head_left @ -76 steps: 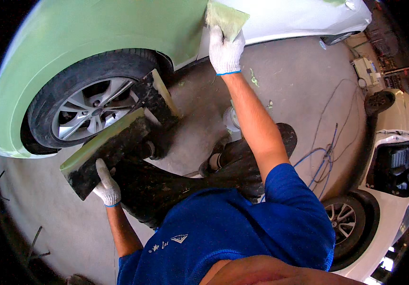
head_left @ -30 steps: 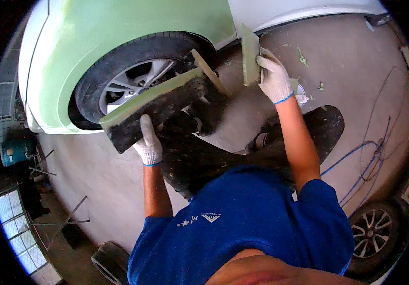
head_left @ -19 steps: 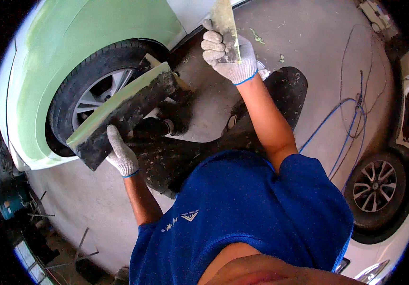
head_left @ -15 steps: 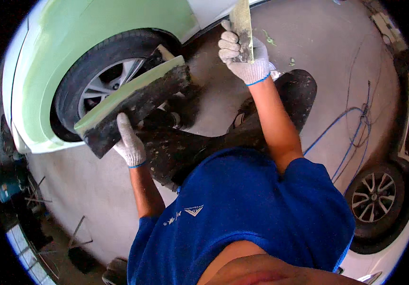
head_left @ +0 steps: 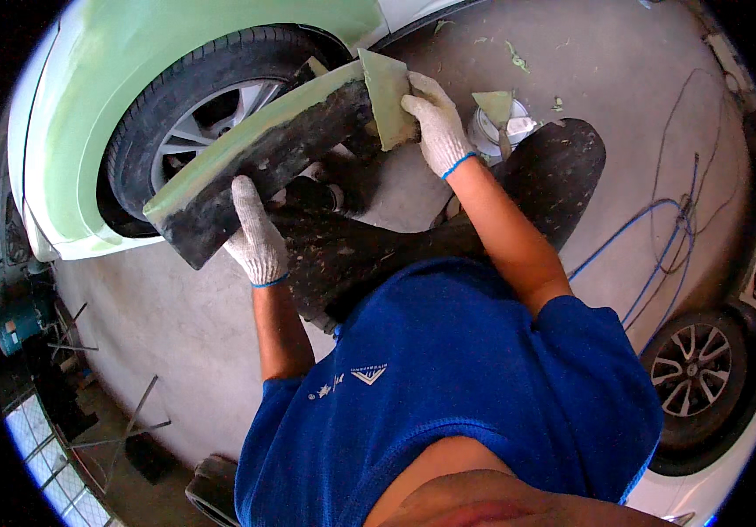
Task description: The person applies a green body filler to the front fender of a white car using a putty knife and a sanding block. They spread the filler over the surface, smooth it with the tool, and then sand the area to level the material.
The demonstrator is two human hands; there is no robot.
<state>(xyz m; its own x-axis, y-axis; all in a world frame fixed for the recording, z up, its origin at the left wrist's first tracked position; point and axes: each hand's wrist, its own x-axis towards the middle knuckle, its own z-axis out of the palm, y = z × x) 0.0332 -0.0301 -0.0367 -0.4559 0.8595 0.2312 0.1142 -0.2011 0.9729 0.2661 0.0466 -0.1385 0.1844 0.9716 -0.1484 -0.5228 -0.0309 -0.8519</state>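
My left hand (head_left: pixel 259 235), in a whitish knit glove, grips the near edge of a long black board (head_left: pixel 264 151), thumb on top. Pale green putty lines the board's far edge. In my right hand (head_left: pixel 438 123), gloved alike, is a flat putty spreader (head_left: pixel 387 95) coated in the same green. It is at the board's right end and appears to touch it. Beyond the board stands a car's wheel (head_left: pixel 207 132), under a white fender (head_left: pixel 123 88) largely covered in smoothed green filler.
Right of my right wrist stands an open can (head_left: pixel 483 132) with a green-smeared scraper (head_left: pixel 494 107) in it. Green scraps (head_left: pixel 517 58) lie on the floor. A blue hose (head_left: pixel 633 215) coils at the right, near another car's wheel (head_left: pixel 692 369). Metal stands (head_left: pixel 136 422) are at lower left.
My right hand has come down and left, bringing the spreader to the board's right end. The can behind it now shows. My left hand and the board have shifted slightly.
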